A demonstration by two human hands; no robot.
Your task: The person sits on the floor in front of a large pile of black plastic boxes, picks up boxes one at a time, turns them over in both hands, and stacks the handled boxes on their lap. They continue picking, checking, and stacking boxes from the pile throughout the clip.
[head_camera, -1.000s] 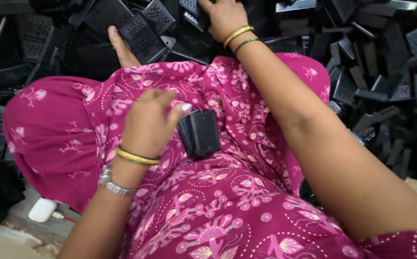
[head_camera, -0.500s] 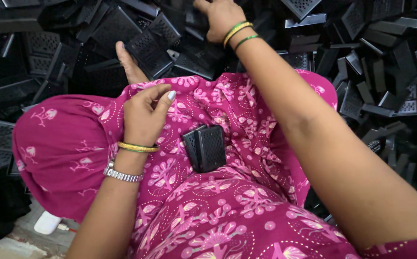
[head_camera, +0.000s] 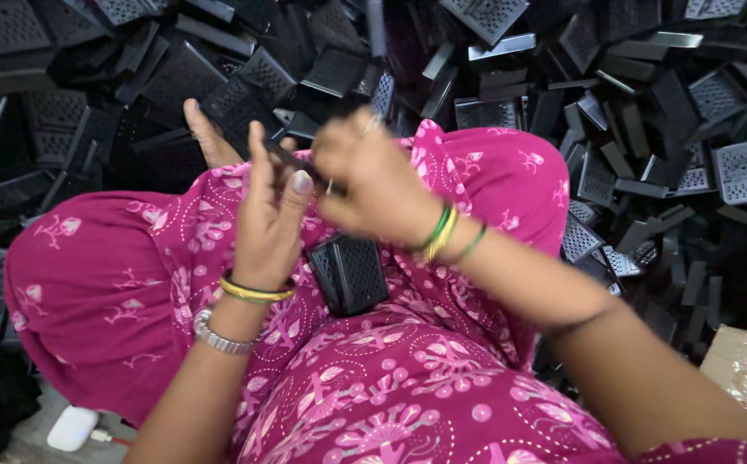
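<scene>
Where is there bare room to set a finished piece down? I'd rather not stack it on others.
Crowded: the pile of black perforated parts fills everything ahead and right. Free patches: the pink cloth over the left knee, left of the left hand, and the lap below the black part.

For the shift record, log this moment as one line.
left hand: raised, touching thin black part | right hand: blurred, at same part | lap: black perforated piece | around: pile of black parts
</scene>
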